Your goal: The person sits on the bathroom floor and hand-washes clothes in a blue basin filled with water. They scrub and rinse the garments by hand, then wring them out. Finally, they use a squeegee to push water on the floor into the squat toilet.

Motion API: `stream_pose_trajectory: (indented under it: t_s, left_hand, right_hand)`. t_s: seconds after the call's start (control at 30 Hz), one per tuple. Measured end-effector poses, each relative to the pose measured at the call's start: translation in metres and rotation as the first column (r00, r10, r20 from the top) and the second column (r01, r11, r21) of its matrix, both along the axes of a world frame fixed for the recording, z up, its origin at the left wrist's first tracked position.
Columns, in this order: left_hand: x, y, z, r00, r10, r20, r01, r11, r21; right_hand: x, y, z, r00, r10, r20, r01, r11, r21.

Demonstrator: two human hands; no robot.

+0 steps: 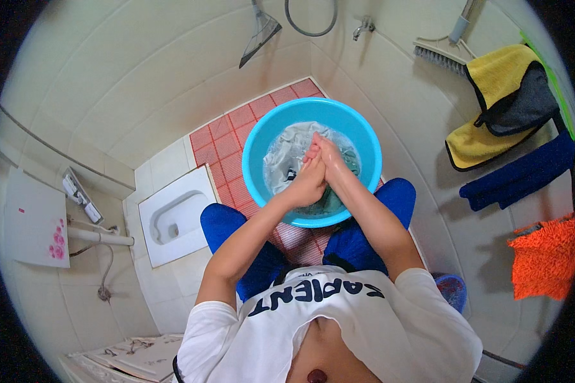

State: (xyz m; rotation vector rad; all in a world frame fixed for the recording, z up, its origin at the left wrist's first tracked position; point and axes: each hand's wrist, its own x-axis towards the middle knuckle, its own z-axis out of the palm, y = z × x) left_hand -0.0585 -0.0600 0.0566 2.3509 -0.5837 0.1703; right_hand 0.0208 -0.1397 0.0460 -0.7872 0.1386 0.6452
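My left hand (310, 181) and my right hand (329, 152) are pressed together over a light-blue plastic basin (252, 127), fingers overlapping. Whether anything lies between the palms is hidden. Beneath them, wet cloth sits in sudsy water in the basin. A white garment (292, 139) with a dark printed mark spreads over the far left side. Dark green fabric (333, 203) shows on the near side, partly covered by my hands and wrists. The basin stands on the floor between my knees.
A white squat toilet (175, 225) is set in the floor at left, beside red mesh matting (220, 143). On the right wall hang a yellow-and-grey towel (503, 72), a navy cloth (517, 172), an orange mop pad (546, 258) and a brush (441, 55). A tap (364, 28) juts out beyond the basin.
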Motion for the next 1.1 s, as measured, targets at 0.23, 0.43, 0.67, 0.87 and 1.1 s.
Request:
stream_pose_trajectory:
  t_s: [0.23, 0.43, 0.67, 0.87, 1.1]
  left_hand:
    - [-0.01, 0.02, 0.012, 0.879, -0.155, -0.45, -0.249, 0.657, -0.712]
    - [0.015, 0.027, 0.004, 0.855, -0.245, -0.457, -0.492, -0.104, -0.864]
    - [0.03, 0.009, 0.023, 0.831, -0.552, 0.066, -0.262, -0.494, -0.829]
    - [0.036, -0.001, 0.004, 0.826, -0.525, -0.205, -0.455, -0.405, -0.793]
    - [0.036, -0.02, -0.007, 0.774, -0.41, -0.483, -0.633, -0.492, -0.597]
  right_hand:
    - [0.032, -0.016, -0.021, 0.998, -0.053, 0.034, 0.05, 0.995, 0.09]
    - [0.016, -0.004, 0.0, 0.993, 0.075, -0.088, -0.018, 0.853, 0.521]
    - [-0.026, 0.038, 0.057, 0.997, 0.026, 0.071, -0.063, 0.807, 0.587]
    - [0.009, 0.05, 0.03, 0.948, 0.059, 0.312, -0.177, 0.914, 0.365]
    - [0.035, 0.07, 0.009, 0.643, 0.02, 0.765, 0.413, 0.833, -0.369]
